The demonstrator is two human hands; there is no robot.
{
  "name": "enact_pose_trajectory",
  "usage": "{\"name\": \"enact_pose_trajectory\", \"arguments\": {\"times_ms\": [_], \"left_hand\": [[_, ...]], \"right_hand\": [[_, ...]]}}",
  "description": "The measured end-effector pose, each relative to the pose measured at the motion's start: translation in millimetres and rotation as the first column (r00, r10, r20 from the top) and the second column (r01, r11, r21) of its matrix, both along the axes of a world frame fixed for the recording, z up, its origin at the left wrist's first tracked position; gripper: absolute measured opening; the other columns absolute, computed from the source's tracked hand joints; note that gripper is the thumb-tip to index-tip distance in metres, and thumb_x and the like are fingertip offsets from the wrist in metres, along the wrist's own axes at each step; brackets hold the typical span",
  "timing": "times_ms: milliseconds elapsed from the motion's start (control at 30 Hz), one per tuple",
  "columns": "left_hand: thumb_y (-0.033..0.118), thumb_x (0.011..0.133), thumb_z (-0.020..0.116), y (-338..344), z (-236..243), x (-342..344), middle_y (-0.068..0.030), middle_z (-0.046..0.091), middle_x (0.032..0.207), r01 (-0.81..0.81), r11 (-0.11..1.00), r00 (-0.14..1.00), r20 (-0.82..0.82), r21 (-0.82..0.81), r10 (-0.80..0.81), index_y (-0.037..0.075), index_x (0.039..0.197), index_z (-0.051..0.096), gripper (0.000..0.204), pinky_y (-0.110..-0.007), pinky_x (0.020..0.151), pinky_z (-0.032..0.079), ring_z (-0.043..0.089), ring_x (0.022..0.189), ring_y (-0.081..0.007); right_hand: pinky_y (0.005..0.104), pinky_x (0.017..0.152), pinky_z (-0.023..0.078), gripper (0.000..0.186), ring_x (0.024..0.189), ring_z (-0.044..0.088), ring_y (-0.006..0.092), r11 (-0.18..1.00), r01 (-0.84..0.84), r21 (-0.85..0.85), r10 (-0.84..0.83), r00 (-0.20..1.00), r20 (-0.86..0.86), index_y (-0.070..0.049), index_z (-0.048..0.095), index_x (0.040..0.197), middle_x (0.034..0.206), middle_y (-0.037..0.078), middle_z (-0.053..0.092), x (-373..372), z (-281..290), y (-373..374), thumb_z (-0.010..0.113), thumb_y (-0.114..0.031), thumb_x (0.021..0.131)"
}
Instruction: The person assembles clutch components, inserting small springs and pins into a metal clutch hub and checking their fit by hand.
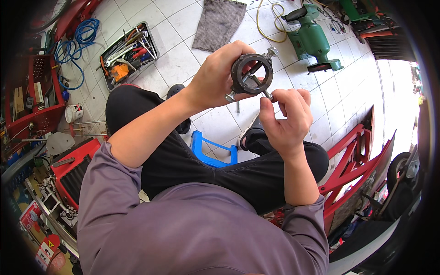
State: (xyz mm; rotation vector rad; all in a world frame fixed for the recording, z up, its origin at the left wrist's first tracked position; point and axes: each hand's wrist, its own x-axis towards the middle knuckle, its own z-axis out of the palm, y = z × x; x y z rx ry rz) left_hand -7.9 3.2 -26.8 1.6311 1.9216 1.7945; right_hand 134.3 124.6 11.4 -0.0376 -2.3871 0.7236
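Observation:
In front of me, above the tiled floor, a dark metal ring (pixel 236 75) is held up with several bolts threaded through its wall towards the centre. My left hand (pixel 211 77) wraps around the ring's left side, its fingers partly hidden behind it. One silvery bolt head (pixel 272 52) sticks out at the upper right and another bolt head (pixel 230 97) at the lower left. At the lower right, the thumb and forefinger of my right hand (pixel 289 118) pinch the end of a bolt (pixel 266 95). Below the ring a slim metal shank (pixel 238 107) shows.
A black tray (pixel 105 77) of wrenches and other tools lies at the far left, near a coiled blue hose (pixel 87 31). A grey cloth (pixel 219 25) and a green bench grinder (pixel 316 42) lie ahead. Between my legs is a blue plastic frame (pixel 197 145). A red metal frame (pixel 348 160) stands right.

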Motion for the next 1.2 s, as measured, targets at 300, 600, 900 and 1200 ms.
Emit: {"name": "enact_pose_trajectory", "arguments": {"times_ms": [300,600,900,1200], "left_hand": [[0.017,0.064,0.084,-3,4,0,-0.0022,0.056,0.081,-0.021,0.999,0.988,0.15,-0.046,0.028,0.004,0.098,0.051,0.049,-0.022,0.063,0.046,0.055,0.07,-0.0093],[0.014,0.067,0.079,4,3,7,0.0,0.055,0.074,-0.012,1.0,0.964,0.264,0.024,0.005,0.004,0.095,0.05,0.041,-0.022,0.063,0.045,0.052,0.067,-0.0076],[0.01,0.066,0.079,7,-3,17,0.0021,0.051,0.071,-0.047,0.999,0.822,0.568,-0.001,0.04,0.005,0.087,0.052,0.034,-0.019,0.058,0.042,0.048,0.067,-0.0033],[0.013,0.068,0.078,2,4,9,-0.0007,0.059,0.076,0.019,1.0,0.953,0.303,-0.005,-0.016,0.005,0.092,0.051,0.037,-0.019,0.063,0.045,0.055,0.07,-0.0049]], "right_hand": [[0.0309,0.058,0.029,0.019,0.049,0.047,0.017,0.999,0.001,-0.042,0.0,0.999,0.036,-0.008,0.055,0.073,0.06,0.0,0.055,0,1,-2,0.073,-0.007,0.066],[0.0291,0.059,0.031,0.016,0.049,0.044,0.014,0.978,0.015,-0.209,0.002,0.997,0.081,-0.008,0.058,0.071,0.062,-0.001,0.056,2,1,-4,0.074,-0.01,0.069],[0.0268,0.059,0.032,0.021,0.049,0.04,0.0115,0.944,0.049,-0.325,-0.007,0.992,0.128,-0.007,0.06,0.081,0.06,-0.001,0.051,3,4,-6,0.075,-0.009,0.066],[0.0261,0.057,0.031,0.02,0.047,0.039,0.0098,0.979,0.023,-0.204,-0.026,1.0,-0.013,-0.007,0.062,0.084,0.059,-0.003,0.05,2,1,-4,0.073,-0.004,0.067]]}}
